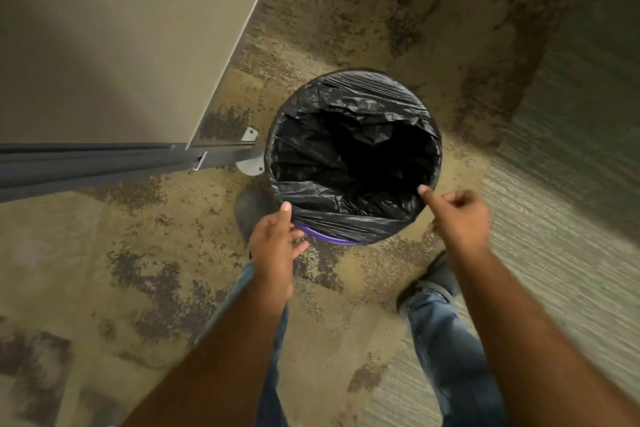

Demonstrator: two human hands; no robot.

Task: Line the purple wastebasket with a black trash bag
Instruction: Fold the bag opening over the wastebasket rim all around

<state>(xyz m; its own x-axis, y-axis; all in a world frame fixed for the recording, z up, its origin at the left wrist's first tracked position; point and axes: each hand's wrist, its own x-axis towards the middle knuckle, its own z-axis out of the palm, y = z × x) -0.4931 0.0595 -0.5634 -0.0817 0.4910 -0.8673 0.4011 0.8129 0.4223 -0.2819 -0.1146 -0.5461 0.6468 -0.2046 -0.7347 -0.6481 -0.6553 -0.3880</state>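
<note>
The purple wastebasket [323,236] is standing on the carpet [346,28] near the centre of the view, seen from almost straight above; only a thin purple arc of its wall is showing at the near-left edge, below the plastic. The black trash bag [346,104] is sitting inside it, mouth open, its top folded outward over the rim nearly all the way round; the fold is lying wrinkled on the far side and stretched in smooth pleats on the near side. The bag's interior is reading as plain black, bottom not discernible. The left hand [273,246] is resting at the near-left rim, thumb tip touching the folded plastic, the other fingers loosely curled beside the purple arc; whether it is pinching the bag cannot be told. The right hand [460,218] is clenched into a loose fist with the index finger extended, its tip touching the bag's edge at the near-right rim; it is grasping nothing visible. Just left of the basket, a round metal foot plate [250,166] is lying on the carpet, joined to a dark panel frame [104,163], with a pale desk surface [104,28] above it. Jeans legs [450,350] and a dark shoe [441,274] are showing beneath the forearms, close to the basket's near side.
</note>
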